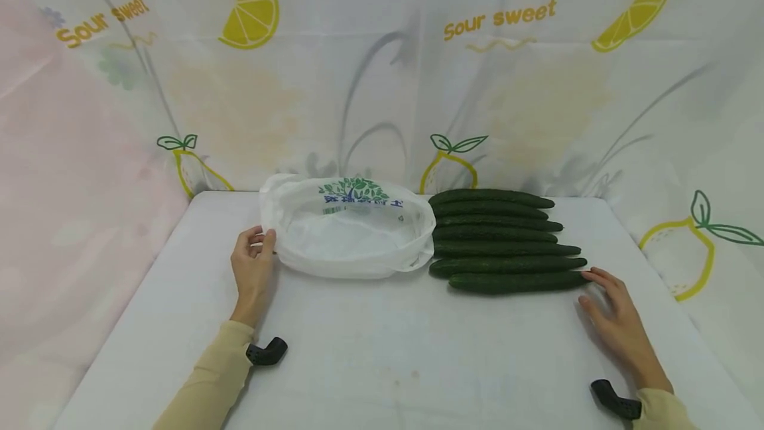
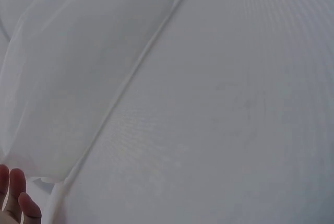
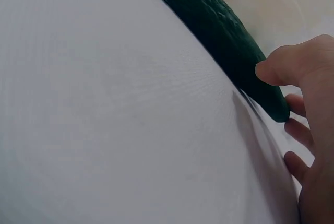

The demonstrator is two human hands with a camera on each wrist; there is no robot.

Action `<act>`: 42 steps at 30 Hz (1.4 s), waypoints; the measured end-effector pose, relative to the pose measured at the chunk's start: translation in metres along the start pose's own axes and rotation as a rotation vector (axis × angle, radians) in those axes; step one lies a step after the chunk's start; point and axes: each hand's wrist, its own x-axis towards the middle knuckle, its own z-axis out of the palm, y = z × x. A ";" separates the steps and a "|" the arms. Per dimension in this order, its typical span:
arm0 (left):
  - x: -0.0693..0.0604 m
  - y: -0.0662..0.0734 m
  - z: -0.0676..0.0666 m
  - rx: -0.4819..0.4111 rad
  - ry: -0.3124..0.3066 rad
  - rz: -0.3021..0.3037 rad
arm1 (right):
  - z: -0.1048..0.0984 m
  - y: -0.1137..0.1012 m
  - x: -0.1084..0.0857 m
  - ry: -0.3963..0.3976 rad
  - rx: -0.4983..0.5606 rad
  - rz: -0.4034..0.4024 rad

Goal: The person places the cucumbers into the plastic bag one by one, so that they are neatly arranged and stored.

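Note:
A white plastic bag (image 1: 352, 267) with a green and blue tree print lies with its mouth spread wide. Beside its left end is my left hand (image 1: 253, 267), fingers loosely bent, at or very near the plastic; contact is hard to tell. The left wrist view shows the bag's side (image 2: 78, 88) and a few fingertips. To the bag's right, several dark green cucumbers lie in a row, their left ends close against it. My right hand (image 1: 617, 324) is at the right tip of the nearest cucumber (image 1: 513, 283), thumb and fingers spread apart around that end (image 3: 274, 104).
A white cloth covers the table (image 1: 358, 357). Behind it hangs a pale curtain (image 1: 382, 85) printed with lemons and lettering. The rearmost cucumber (image 1: 489, 197) lies along the table's back edge. A black device (image 1: 268, 352) sits on the left wrist, another (image 1: 615, 402) on the right.

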 end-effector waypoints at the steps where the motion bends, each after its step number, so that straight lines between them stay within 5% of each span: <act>1: -0.002 0.004 0.000 -0.008 0.005 0.003 | 0.001 0.001 0.000 -0.004 -0.003 0.000; 10: 0.006 -0.013 0.002 -0.153 0.022 -0.037 | 0.003 0.002 -0.004 -0.098 -0.070 0.072; 18: 0.013 -0.034 0.009 -0.174 0.035 -0.018 | 0.004 0.003 -0.002 -0.042 -0.148 0.017; 27: 0.010 -0.022 0.005 -0.201 0.016 -0.042 | 0.004 0.001 0.004 -0.053 -0.152 -0.188; 37: 0.002 -0.010 0.004 -0.160 -0.004 -0.036 | 0.001 -0.004 0.016 -0.133 -0.237 -0.320; 42: 0.004 -0.010 0.003 -0.176 -0.007 -0.052 | -0.002 -0.013 0.013 -0.153 -0.269 -0.326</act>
